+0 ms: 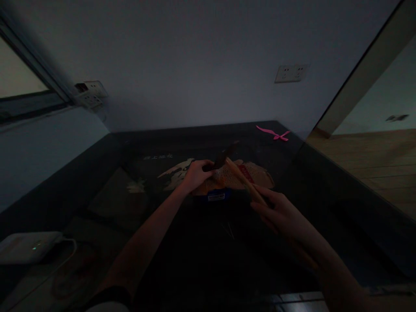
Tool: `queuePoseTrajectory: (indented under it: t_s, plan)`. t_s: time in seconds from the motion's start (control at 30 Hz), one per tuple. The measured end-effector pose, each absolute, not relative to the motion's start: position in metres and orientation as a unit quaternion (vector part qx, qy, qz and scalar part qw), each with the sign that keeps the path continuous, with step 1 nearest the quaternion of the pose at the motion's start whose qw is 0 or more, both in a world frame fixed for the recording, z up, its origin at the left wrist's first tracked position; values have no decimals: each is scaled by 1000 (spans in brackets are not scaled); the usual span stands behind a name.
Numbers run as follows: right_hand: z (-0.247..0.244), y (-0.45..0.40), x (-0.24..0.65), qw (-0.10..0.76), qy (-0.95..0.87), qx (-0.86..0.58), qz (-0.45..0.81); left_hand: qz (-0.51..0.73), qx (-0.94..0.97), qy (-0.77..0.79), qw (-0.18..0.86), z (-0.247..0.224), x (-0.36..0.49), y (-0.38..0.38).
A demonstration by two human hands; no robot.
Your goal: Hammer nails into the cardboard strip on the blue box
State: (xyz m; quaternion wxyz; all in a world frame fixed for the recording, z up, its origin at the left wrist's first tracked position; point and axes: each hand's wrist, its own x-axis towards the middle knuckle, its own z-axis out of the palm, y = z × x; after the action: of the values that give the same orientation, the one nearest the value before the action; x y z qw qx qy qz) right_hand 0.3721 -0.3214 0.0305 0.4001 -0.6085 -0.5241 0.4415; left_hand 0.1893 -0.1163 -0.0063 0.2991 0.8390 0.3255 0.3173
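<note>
Over the black table [195, 255], left hand [196, 174] pinched a dark piece [225, 157] near the packet [217, 196]; right hand [281, 211] was wrapped round a wooden stick [242, 177], long axis slanting forward-left, far end beside the dark piece, contact uncertain in dim light

pale wall [191, 65] across the upper frame; one socket plate [290, 73] at upper right, further sockets [92, 95] at upper left beside a dark frame [32, 58]. dark worktop [182, 264] below. pink ribbon [278, 136] lies on its far right corner. white device [29, 248], green lights lit, white cable [74, 248] attached, at lower left. wood-look floor [367, 160] at right edge.
</note>
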Motion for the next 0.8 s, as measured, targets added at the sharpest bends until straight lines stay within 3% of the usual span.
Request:
queuePoseTrajectory:
  t_s: [0.27,0.37,0.47,0.53,0.67,0.8]
  plan:
    - [11,-338,387,543,-409,-601,421,393,899,182,70,52,171,-160]
    - [8,-338,389,570,-365,-600,426,281,950,99,96,62,166,-196]
    - [7,-338,390,576,-353,-597,433,87,993,9,82,43,167,-225]
    - [7,-338,390,572,-359,-595,437,22,999,1,50,20,168,-235]
    - [6,-339,388,555,-366,-604,440,2,1000,11,6,-18,168,-238]
    - [11,-339,385,541,-376,-608,443,16,1000,4,-24,-27,168,-238]
